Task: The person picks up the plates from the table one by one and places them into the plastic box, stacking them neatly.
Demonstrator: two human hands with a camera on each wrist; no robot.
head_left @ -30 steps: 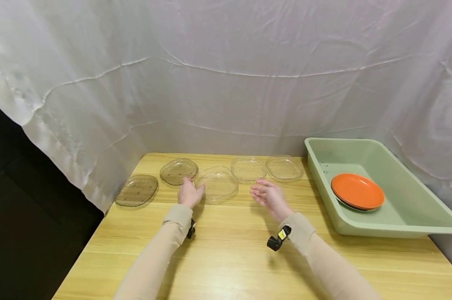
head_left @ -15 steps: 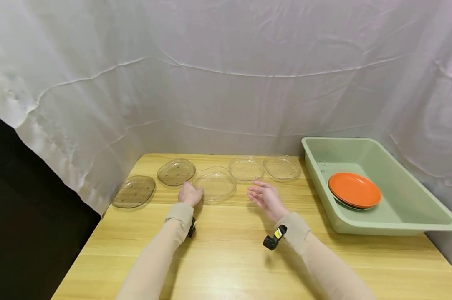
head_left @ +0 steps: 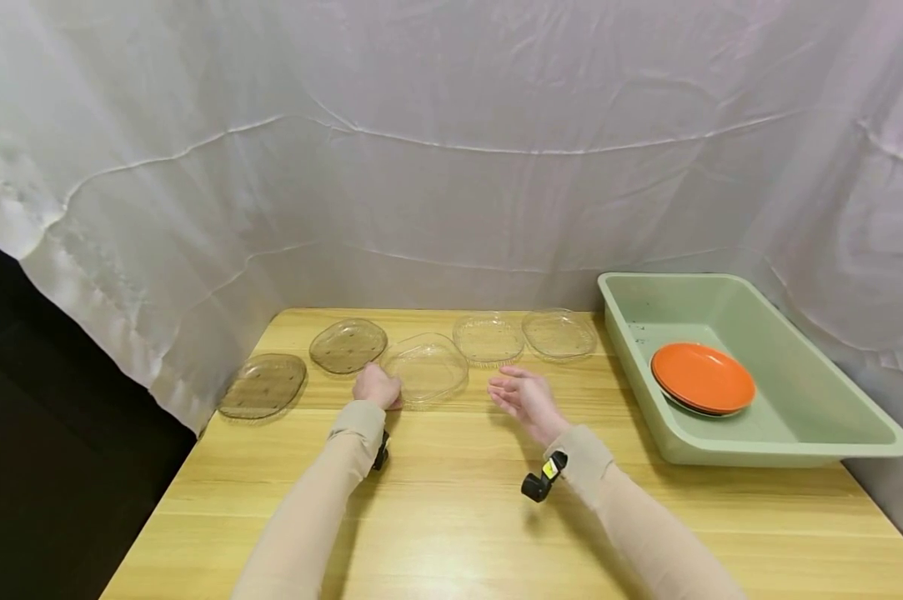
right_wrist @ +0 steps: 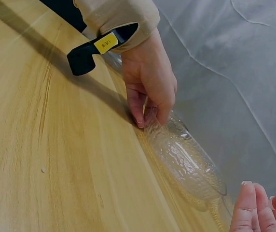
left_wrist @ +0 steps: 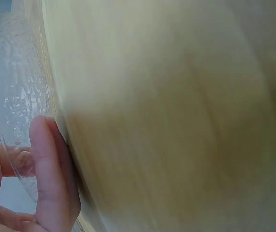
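My left hand [head_left: 377,387] pinches the left rim of a clear glass plate [head_left: 430,371] in the middle of the row. In the left wrist view, the fingers [left_wrist: 51,179] lie on both sides of this plate's edge. The plate [right_wrist: 184,157] appears slightly tilted in the right wrist view, its near edge between the left hand's fingertips. To its right, my right hand [head_left: 524,402] hovers above the table with relaxed fingers and holds nothing. Closest to the right hand is another clear plate [head_left: 489,337], just behind it.
Two smoky brown glass plates [head_left: 348,346] [head_left: 265,385] lie at the left. Another clear plate [head_left: 559,333] sits at the back right. A green tub [head_left: 789,452] at the right holds a stack of plates, topped by an orange plate [head_left: 702,377]. A pale curtain [head_left: 451,208] hangs behind the table.
My left fingers have closed around the clear plate's rim. The right hand stays nearly where it was, still holding nothing. The head view has shifted slightly to the right.
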